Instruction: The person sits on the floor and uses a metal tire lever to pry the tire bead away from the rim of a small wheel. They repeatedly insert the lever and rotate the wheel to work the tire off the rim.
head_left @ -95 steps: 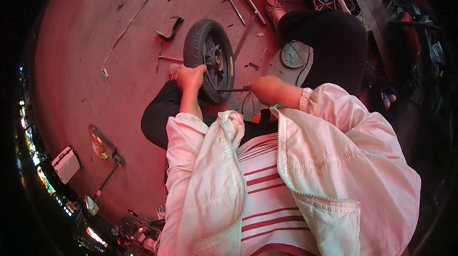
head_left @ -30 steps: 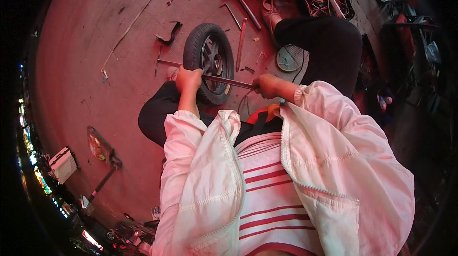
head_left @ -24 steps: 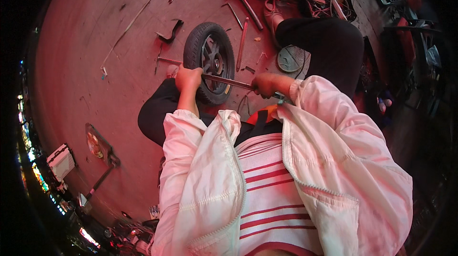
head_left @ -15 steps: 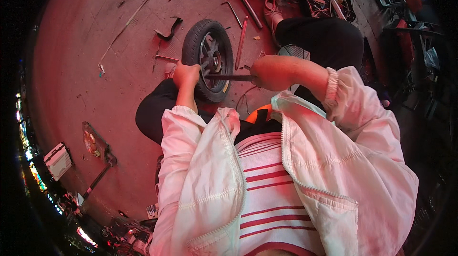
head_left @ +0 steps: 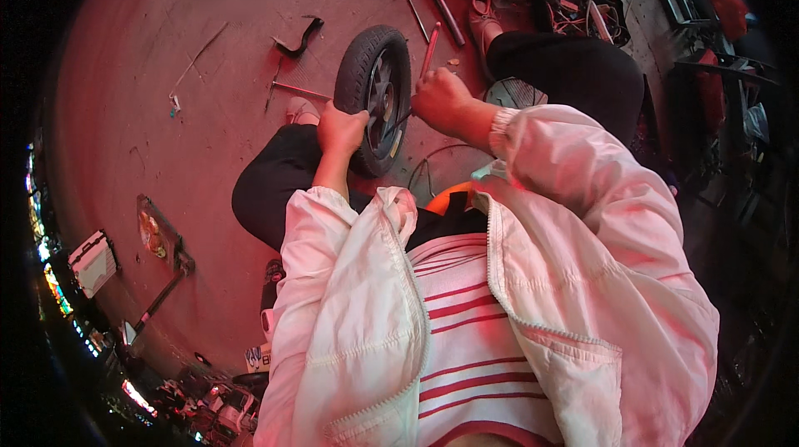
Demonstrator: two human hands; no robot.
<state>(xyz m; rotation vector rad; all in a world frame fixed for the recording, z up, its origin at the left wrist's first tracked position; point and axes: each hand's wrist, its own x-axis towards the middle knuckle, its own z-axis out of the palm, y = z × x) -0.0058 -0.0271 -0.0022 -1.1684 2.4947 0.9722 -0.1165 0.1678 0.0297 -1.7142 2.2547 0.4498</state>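
Note:
A small spoked wheel with a black tire (head_left: 354,72) stands upright on the floor between my legs, its rim side facing right. My left hand (head_left: 341,128) is closed round the near left part of the tire, thumb toward the rim. To the wheel's right, my right hand (head_left: 443,101) is shut in a fist on a dark metal tire lever (head_left: 402,123). The lever slants down from the fist to the rim's edge; my fist hides its other end, and where its tip sits against the tire cannot be made out.
Beyond the wheel lie a hammer (head_left: 446,12), a red bar (head_left: 430,49), a thin bent rod (head_left: 416,17) and a curved dark bracket (head_left: 298,37). A black tray of cables (head_left: 580,14) stands past my right foot. A white case (head_left: 93,265) is at far left.
My right hand has swung forward and left, close to the wheel, turning the lever from nearly level to a steep slant. The wheel has shifted slightly right in view, with my left hand still on it.

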